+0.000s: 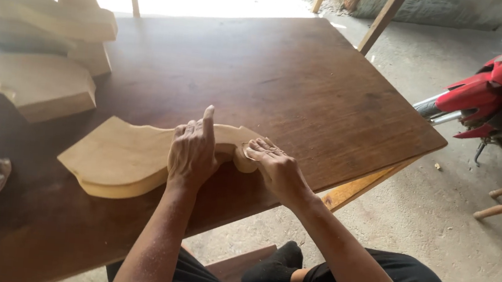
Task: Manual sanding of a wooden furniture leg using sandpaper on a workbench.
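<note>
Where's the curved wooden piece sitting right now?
In the head view, the curved wooden piece lies flat near the front edge of the brown table, pinned under the left hand, with the right hand at its right end.

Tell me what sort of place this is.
Probably an open-sided woodworking shop: a curved pale wooden piece on a dark brown wooden table, similar stacked pale cut-outs, a bare concrete floor and a parked red motorbike.

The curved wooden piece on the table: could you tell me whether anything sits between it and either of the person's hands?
Nothing visible does. The left hand rests flat on the curved wooden piece, and the right hand is pressed against its narrow end.
</note>
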